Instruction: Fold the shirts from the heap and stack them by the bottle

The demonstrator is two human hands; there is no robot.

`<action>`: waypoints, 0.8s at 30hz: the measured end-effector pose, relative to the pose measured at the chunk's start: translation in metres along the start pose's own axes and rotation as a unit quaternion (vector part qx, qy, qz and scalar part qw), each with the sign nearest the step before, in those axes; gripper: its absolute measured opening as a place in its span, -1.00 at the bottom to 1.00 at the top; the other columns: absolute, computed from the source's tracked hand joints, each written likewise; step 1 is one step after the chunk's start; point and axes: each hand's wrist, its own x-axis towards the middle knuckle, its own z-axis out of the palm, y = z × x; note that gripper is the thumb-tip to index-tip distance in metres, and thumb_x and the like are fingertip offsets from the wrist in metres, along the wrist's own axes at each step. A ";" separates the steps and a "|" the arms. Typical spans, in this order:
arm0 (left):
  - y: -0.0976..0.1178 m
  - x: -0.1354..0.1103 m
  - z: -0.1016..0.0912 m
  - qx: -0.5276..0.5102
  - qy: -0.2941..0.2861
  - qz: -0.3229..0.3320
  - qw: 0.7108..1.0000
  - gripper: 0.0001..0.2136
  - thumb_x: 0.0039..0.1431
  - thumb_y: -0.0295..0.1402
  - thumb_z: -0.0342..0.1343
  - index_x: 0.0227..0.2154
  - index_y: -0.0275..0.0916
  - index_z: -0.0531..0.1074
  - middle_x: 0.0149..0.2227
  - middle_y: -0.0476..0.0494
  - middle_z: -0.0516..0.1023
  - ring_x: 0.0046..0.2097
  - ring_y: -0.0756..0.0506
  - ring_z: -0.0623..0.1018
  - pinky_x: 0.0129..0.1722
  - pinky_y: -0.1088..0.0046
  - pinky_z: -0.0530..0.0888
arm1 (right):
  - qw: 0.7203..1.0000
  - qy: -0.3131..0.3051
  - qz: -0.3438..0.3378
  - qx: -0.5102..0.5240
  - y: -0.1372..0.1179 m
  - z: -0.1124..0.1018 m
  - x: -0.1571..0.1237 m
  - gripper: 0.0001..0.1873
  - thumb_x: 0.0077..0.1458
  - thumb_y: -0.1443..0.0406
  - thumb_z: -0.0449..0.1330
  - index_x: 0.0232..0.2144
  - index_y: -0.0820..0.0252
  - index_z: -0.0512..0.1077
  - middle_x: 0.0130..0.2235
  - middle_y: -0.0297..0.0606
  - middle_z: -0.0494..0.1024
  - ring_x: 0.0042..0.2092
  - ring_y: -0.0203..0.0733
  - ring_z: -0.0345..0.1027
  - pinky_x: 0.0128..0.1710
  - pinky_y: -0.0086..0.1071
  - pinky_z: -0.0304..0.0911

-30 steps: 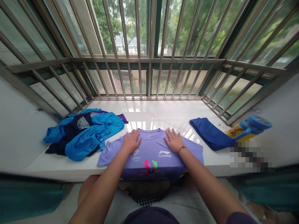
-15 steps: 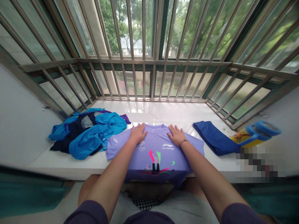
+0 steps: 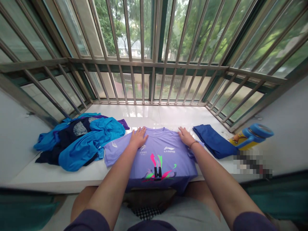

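Note:
A light purple T-shirt (image 3: 158, 157) with a coloured print lies front-up on the white windowsill (image 3: 168, 115), its lower part hanging over the front edge. My left hand (image 3: 138, 137) lies flat on the shirt's left shoulder, fingers spread. My right hand (image 3: 185, 135) rests flat on the right shoulder, near the sleeve, with a thin bracelet at the wrist. Both hands are open and hold nothing.
A heap of blue, navy and purple clothes (image 3: 77, 141) sits at the left of the sill. A folded dark blue garment (image 3: 211, 139) lies at the right, beside a blue and yellow bottle (image 3: 250, 136) on its side. Metal window bars (image 3: 144, 80) close off the back.
The shirt has slid further away from me onto the sill, showing more of its print. Both hands moved with it, the right hand shifting outward toward the sleeve.

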 end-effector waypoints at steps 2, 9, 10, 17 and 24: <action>0.000 0.001 0.001 0.001 0.001 0.001 1.000 -0.36 0.54 -0.01 -0.22 0.60 0.01 0.02 0.61 -0.09 0.07 0.61 -0.27 0.06 0.56 -0.22 -0.02 | 0.999 0.011 0.028 -0.010 0.025 -0.011 -0.017 -0.34 0.48 0.16 0.00 0.49 0.33 0.26 0.45 0.15 0.36 0.46 0.10 0.25 0.43 -0.08 0.16; -0.001 0.002 0.003 -0.001 0.009 0.002 1.000 -0.36 0.54 -0.02 -0.22 0.60 0.00 0.04 0.60 -0.10 0.08 0.61 -0.31 0.06 0.56 -0.21 -0.04 | 0.991 0.017 0.132 -0.035 0.078 -0.018 -0.078 -0.51 0.38 0.10 0.23 0.22 0.25 0.52 0.17 0.19 0.61 0.18 0.24 0.52 0.12 -0.05 0.38; 0.000 0.001 0.003 -0.002 0.009 0.002 1.000 -0.36 0.54 -0.02 -0.22 0.60 -0.01 0.04 0.60 -0.10 0.08 0.61 -0.31 0.06 0.56 -0.22 -0.04 | 0.990 0.015 0.138 -0.028 0.079 -0.018 -0.079 -0.56 0.39 0.11 0.22 0.17 0.24 0.55 0.12 0.15 0.65 0.14 0.20 0.55 0.09 -0.09 0.38; 0.003 0.002 -0.004 -0.003 -0.005 -0.012 1.000 -0.38 0.55 -0.05 -0.24 0.57 -0.03 0.10 0.60 -0.10 0.08 0.60 -0.28 0.07 0.56 -0.22 -0.03 | 0.986 0.061 0.149 0.047 0.076 -0.033 -0.071 -0.70 0.41 0.18 0.17 -0.06 0.27 0.60 -0.07 0.03 0.71 -0.06 -0.01 0.60 -0.10 -0.32 0.33; 0.054 0.029 -0.011 0.001 0.015 -0.044 0.999 -0.39 0.53 -0.17 -0.20 0.51 -0.34 0.23 0.55 -0.49 0.16 0.57 -0.50 0.11 0.48 -0.45 -0.04 | 0.973 0.128 0.151 0.120 0.066 -0.055 -0.072 -0.73 0.39 0.13 0.18 -0.11 0.18 0.56 -0.12 -0.09 0.71 -0.10 -0.06 0.58 -0.16 -0.37 0.28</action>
